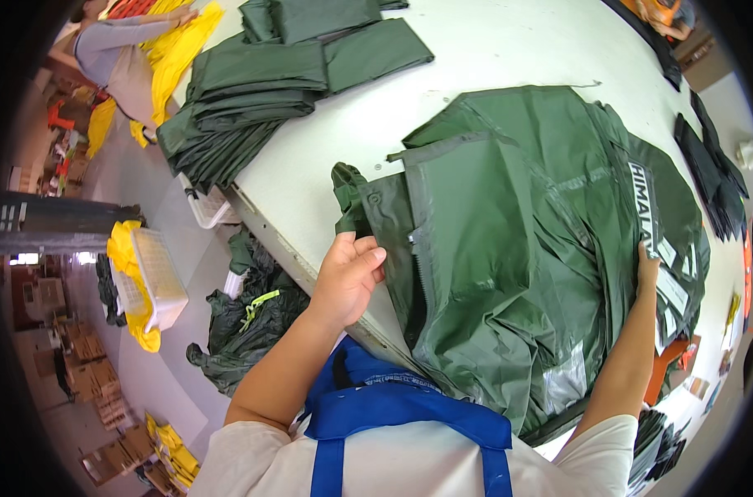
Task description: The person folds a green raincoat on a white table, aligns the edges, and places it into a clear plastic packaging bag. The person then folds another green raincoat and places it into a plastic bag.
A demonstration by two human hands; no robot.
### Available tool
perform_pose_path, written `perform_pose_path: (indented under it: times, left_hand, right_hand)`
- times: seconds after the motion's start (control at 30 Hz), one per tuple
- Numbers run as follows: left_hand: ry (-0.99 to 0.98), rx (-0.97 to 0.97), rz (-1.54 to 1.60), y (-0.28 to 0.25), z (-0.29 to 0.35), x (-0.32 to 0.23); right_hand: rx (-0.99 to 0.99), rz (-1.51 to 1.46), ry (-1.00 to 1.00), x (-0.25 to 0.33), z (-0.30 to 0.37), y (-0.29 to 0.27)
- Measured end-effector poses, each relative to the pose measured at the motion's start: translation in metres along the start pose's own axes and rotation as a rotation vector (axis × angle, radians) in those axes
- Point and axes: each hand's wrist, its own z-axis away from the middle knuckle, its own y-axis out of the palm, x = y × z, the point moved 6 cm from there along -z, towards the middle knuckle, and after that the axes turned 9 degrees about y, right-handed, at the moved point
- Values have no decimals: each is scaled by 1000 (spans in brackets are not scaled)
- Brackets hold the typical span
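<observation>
1. My left hand (347,277) curls loosely on the near left edge of the dark green rain jacket (517,273), fingers bent over the fabric beside its zipper (422,282).
2. My right hand (646,269) lies on the jacket's right side; I cannot tell its grip.
3. The jacket lies spread on the white table (509,50).
4. Folded green garments (252,91) are stacked far left; a white basket (157,277) stands on the floor.

The left hand (347,277) grips the zipper edge of a dark green rain jacket (525,248) on the white table (492,50). The right hand (646,267) presses its far side, fingers apparently tucked under. Beyond the left hand lie folded green garments (252,91).
</observation>
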Motion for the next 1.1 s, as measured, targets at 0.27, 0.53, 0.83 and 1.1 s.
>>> perform_pose_path:
  times: [0.27, 0.53, 0.83, 1.1]
  left_hand:
    - [-25, -233, 31, -73, 21, 17]
    - [-162, -475, -116, -160, 46, 22]
    - [390, -434, -1032, -146, 38, -35]
    - [936, 1061, -1486, 117, 12, 66]
  right_hand:
    - [32, 25, -558, 90, 76, -19]
    - [-91, 240, -569, 93, 123, -11]
    - [-136, -261, -572, 92, 145, -56]
    - [737, -1238, -387, 26, 250, -168]
